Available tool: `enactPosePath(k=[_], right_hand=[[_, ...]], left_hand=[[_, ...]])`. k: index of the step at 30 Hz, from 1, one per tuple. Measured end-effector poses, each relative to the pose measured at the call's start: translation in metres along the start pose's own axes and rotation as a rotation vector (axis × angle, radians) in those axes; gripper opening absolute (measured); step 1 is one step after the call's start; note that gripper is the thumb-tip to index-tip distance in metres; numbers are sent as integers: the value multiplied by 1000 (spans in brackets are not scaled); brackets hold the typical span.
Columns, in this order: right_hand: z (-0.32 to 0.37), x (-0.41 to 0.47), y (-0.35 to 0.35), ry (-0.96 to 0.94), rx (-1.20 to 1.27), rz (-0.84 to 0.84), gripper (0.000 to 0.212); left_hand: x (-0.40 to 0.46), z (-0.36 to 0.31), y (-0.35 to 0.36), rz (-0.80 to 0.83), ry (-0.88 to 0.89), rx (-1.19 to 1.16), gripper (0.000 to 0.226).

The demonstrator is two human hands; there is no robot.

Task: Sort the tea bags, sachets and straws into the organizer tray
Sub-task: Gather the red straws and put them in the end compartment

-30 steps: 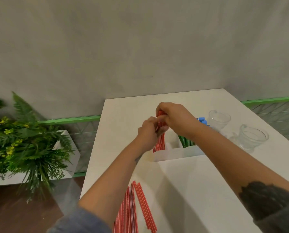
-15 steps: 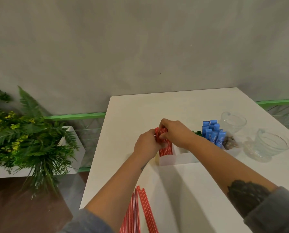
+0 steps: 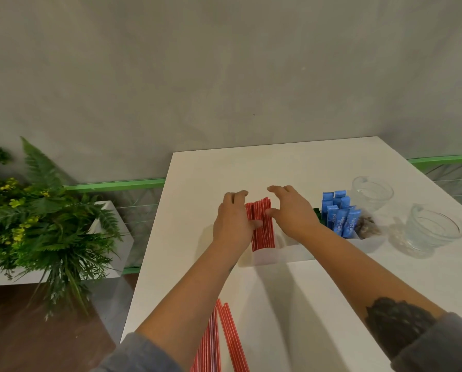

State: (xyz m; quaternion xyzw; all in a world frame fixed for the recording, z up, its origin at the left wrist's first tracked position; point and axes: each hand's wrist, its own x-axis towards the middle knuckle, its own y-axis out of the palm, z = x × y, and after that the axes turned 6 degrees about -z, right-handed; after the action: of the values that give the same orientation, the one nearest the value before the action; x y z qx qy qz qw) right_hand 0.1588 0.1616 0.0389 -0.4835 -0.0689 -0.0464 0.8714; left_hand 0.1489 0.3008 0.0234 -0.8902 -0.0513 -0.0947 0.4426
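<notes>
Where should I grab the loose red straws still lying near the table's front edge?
Take the loose red straws across the middle of the bundle, coming down from above. They lie flat, side by side and lengthwise toward you, so fingers pinching across their width should gather them; their near ends run out of view.

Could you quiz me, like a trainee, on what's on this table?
1. True or false: the red straws stand in the organizer tray's leftmost compartment.
2. What colour are the coffee sachets?
3. Where do more straws lie? A: on the table's near edge; B: in a glass cup; C: on the floor.

Key: 1 true; 2 blue; 3 A.
</notes>
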Motion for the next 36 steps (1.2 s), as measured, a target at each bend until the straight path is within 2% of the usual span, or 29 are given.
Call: enactPosePath(k=[4, 7, 14, 16, 19, 26, 31, 36], right_hand=[[2, -5, 7, -5, -58, 105, 51], [4, -6, 10, -16, -44, 68, 48], [5, -6, 10, -44, -125, 93, 46], [8, -8, 5, -61, -128, 81, 49], [13, -16, -1, -22, -92, -14, 48], [28, -52, -4, -38, 29, -220, 28], [44, -83, 2, -39, 44, -199, 23], [52, -117, 21, -31, 73, -136, 26]], left_hand=[[0, 0, 7, 175, 12, -73, 68], [-1, -3, 11, 155, -1, -136, 56], [-3, -6, 7, 182, -4, -116, 75], [-6, -7, 3, 152, -11, -126, 78], [-13, -7, -5, 72, -20, -136, 72], [-43, 9, -32, -136, -68, -61, 56], [-70, 28, -49, -104, -168, 1, 51], [-102, 49, -59, 11, -276, 69, 50]])
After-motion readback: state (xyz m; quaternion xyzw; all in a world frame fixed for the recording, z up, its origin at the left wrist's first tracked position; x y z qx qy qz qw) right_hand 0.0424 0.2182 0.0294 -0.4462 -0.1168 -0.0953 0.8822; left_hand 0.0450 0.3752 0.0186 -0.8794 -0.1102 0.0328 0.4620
